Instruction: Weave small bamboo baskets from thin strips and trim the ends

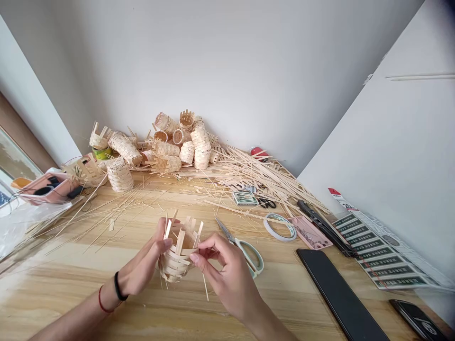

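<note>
While held off the wooden tabletop (60, 303), an unfinished woven bamboo basket (177, 263) sits between left hand (140, 263) and right hand (227, 277).
Left grips its side, fingers curled; right pinches strips at its rim. Scissors (241, 250) lie just beside the right, a tape roll (279, 227) farther right.

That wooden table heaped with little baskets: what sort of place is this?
Probably a small basket-weaving workspace: a heap of little woven baskets, loose bamboo strips, a half-woven basket, and scissors lying nearby.
</note>
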Demonstrator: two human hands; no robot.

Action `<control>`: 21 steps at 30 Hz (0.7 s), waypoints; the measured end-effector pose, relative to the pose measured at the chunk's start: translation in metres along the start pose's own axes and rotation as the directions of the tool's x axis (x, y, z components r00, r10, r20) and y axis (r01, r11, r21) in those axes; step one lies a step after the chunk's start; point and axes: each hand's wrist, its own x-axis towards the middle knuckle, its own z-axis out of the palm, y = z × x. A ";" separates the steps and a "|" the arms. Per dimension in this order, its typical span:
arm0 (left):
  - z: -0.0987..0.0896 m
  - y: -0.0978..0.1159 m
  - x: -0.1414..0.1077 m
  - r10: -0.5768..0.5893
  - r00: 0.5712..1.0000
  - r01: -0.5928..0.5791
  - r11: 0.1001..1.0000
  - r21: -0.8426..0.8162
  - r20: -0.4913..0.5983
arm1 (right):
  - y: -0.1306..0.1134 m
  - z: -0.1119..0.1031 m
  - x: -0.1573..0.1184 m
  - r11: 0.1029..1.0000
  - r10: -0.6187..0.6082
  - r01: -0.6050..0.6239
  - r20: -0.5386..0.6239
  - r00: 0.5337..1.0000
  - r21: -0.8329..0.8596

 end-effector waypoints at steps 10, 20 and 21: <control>-0.010 -0.010 0.004 0.033 0.994 -0.024 0.996 -0.087 0.106 | 0.005 0.000 0.000 1.000 -0.007 0.009 -0.053 0.999 0.029; -0.011 -0.009 0.004 0.037 0.948 -0.025 0.999 -0.043 0.315 | 0.009 -0.008 0.005 0.991 -0.131 0.131 -0.045 0.990 0.017; -0.011 -0.008 0.004 0.036 0.953 -0.028 0.999 -0.032 0.302 | 0.008 -0.008 0.005 0.990 -0.138 0.139 -0.048 0.989 0.018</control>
